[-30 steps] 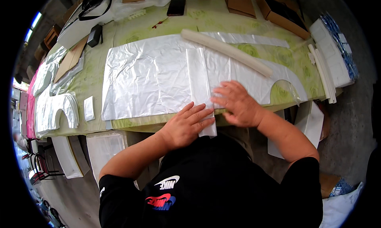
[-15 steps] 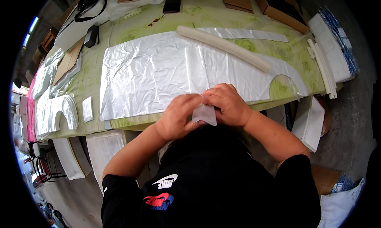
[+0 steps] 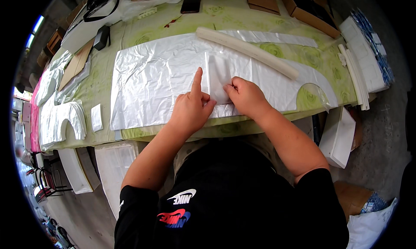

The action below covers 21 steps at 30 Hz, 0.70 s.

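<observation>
A small translucent plastic bag (image 3: 219, 71) lies upright on a large white plastic sheet (image 3: 149, 82) with a curved cut-out at its right end. My right hand (image 3: 247, 96) is closed at the bag's right edge, thumb and fingers pinched on it. Over the sheet, just left of the bag, is my left hand (image 3: 190, 108). Its index finger points away from me, the thumb stands apart, and the other fingers are curled; I see nothing held in it. A pale roller tube (image 3: 249, 53) rests diagonally across the sheet, beyond my right hand.
Folded white plastic pieces (image 3: 60, 123) and a small white packet (image 3: 96, 118) lie at the left. A phone (image 3: 190, 4) is at the far side. An open cardboard box (image 3: 310, 13) and white rods (image 3: 353, 75) sit toward the right, and a white bin (image 3: 338, 136) below the table edge.
My hands have moved forward from near my body and come apart. The bag, bunched between them before, is now spread out on the sheet. The left index finger has stretched out.
</observation>
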Motion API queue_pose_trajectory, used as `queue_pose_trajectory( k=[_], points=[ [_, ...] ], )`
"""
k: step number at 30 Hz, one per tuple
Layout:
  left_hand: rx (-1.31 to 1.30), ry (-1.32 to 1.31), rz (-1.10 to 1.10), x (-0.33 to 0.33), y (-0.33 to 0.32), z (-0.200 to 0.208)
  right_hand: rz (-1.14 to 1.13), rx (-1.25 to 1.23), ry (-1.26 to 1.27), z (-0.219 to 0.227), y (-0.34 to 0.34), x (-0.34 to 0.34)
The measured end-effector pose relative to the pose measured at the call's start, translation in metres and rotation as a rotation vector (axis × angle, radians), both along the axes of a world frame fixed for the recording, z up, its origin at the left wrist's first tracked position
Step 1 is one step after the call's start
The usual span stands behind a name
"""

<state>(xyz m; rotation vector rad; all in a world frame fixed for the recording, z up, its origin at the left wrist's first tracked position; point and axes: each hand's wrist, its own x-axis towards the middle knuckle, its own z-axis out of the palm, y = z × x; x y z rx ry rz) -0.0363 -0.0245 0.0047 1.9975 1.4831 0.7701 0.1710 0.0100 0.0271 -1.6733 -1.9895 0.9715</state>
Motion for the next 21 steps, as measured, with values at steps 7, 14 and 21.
queue_pose_trajectory(
  k=[7, 14, 21],
  points=[
    [-0.088, 0.206, -0.037, 0.003, 0.011, 0.022, -0.008, -0.093, -0.161, 0.003, 0.020, -0.009],
    [0.184, 0.476, -0.254, 0.006, 0.029, -0.008, -0.031, -0.101, -0.162, 0.004, 0.020, -0.011],
    [0.171, 0.540, -0.235, 0.007, 0.014, -0.007, -0.127, -0.132, 0.139, -0.001, -0.015, 0.001]
  ],
)
